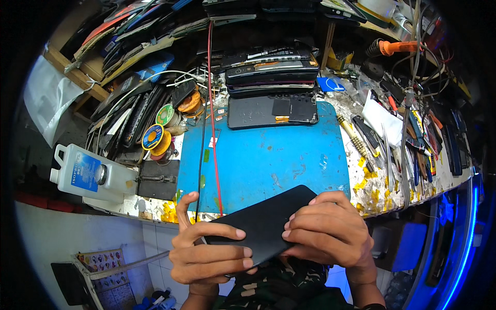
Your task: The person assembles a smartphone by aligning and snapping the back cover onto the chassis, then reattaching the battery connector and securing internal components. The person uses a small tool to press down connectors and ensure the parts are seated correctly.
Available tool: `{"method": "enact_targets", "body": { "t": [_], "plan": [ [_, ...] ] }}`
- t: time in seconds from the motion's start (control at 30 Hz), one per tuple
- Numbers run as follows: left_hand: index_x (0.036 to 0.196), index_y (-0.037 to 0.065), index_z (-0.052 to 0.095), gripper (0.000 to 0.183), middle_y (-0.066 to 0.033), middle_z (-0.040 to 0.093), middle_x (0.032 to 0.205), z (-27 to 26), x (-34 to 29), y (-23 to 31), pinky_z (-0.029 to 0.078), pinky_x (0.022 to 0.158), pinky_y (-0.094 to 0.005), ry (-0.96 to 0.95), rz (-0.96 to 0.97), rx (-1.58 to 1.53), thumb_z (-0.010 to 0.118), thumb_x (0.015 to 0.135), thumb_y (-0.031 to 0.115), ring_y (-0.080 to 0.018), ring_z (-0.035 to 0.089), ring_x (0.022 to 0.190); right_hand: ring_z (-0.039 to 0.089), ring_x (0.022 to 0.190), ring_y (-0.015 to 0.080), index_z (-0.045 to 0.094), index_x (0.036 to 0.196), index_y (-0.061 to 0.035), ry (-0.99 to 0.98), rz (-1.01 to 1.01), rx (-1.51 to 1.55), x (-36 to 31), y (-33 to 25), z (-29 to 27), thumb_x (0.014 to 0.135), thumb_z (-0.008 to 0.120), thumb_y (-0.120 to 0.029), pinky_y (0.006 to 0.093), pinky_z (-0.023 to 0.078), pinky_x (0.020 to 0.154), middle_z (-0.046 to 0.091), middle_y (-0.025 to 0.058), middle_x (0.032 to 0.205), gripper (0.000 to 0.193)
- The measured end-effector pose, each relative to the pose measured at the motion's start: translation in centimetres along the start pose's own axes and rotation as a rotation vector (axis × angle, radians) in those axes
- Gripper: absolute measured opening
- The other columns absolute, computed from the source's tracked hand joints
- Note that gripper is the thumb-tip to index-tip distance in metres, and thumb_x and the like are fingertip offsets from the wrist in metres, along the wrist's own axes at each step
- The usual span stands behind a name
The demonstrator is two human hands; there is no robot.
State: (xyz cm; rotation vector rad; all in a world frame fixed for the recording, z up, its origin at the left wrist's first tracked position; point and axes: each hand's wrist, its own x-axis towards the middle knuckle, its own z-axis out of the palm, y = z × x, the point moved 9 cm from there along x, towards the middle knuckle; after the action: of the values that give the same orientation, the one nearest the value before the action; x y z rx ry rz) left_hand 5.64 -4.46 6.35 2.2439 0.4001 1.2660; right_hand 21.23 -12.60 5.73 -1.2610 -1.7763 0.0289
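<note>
A black smartphone (258, 222), its dark flat face up, is held tilted between both hands in front of the bench edge. My left hand (214, 250) grips its left end, three fingers lying over the face and the index finger raised. My right hand (330, 230) wraps round the right end, fingertips bent onto the face. Beyond them lies a blue work mat (258, 160). At the mat's far edge rests an opened phone (274, 111) with its inner parts showing.
A white jug (116, 178) with a blue label stands at left, beside solder spools (153, 137). Red and black cables (211, 103) run across the mat's left side. Stacked phones (271, 75) sit behind. Tweezers and screwdrivers (418, 124) crowd the right. An orange-handled soldering iron (398, 47) hangs above.
</note>
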Motion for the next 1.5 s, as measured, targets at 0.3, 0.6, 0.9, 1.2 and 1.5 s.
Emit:
{"method": "enact_targets", "body": {
  "t": [0.3,0.6,0.9,1.2,1.5],
  "plan": [
    [0.081,0.024,0.074,0.019,0.0124,0.070,0.077,0.9,2.6,1.5,0.033,0.107,-0.0517,-0.025,0.014,0.024,0.082,0.065,0.032,-0.0103,0.068,0.078,0.067,0.079,0.0180,0.070,0.091,-0.0098,-0.007,-0.014,-0.195,1.3,-0.8,-0.7,0.062,0.079,-0.009,0.0311,0.047,0.071,0.069,0.0015,0.088,0.030],
    [0.137,-0.006,0.046,0.107,-0.0200,0.062,0.123,2.2,4.9,-3.3,0.047,0.100,-0.0369,-0.002,-0.222,-0.613,0.094,0.046,0.024,-0.0240,0.061,0.113,0.068,0.080,0.0203,0.068,0.094,-0.0003,0.336,0.305,0.394,1.3,4.0,-2.9,0.068,0.079,0.003,0.0304,0.050,0.075,0.071,0.0117,0.091,0.028],
    [0.098,-0.006,0.070,0.027,-0.0133,0.073,0.091,4.4,2.9,-5.0,0.056,0.077,-0.0272,-0.098,-0.467,-0.433,0.080,0.073,-0.003,-0.0151,0.070,0.084,0.065,0.095,0.0150,0.061,0.108,0.0058,0.350,0.614,0.864,-0.7,6.3,0.1,0.081,0.075,0.001,0.0289,0.051,0.088,0.069,0.0121,0.100,0.031],
    [0.096,0.004,0.073,0.030,-0.0086,0.073,0.087,3.6,5.3,1.0,0.059,0.072,-0.0329,-0.422,0.067,0.228,0.077,0.067,-0.001,-0.0239,0.072,0.079,0.057,0.117,0.0295,0.055,0.125,0.0014,0.322,0.245,0.428,-1.7,4.5,-5.8,0.060,0.092,-0.021,0.0423,0.042,0.103,0.060,0.0163,0.123,0.078],
    [0.099,-0.001,0.070,0.030,-0.0107,0.072,0.090,6.9,3.3,2.8,0.058,0.073,-0.0307,-0.591,0.319,0.369,0.065,0.071,0.009,-0.0203,0.070,0.079,0.066,0.089,0.0185,0.072,0.091,-0.0113,0.052,0.283,0.015,-2.6,3.4,-4.4,0.065,0.087,-0.019,0.0391,0.047,0.088,0.070,0.0010,0.093,0.030]
  ]
}}
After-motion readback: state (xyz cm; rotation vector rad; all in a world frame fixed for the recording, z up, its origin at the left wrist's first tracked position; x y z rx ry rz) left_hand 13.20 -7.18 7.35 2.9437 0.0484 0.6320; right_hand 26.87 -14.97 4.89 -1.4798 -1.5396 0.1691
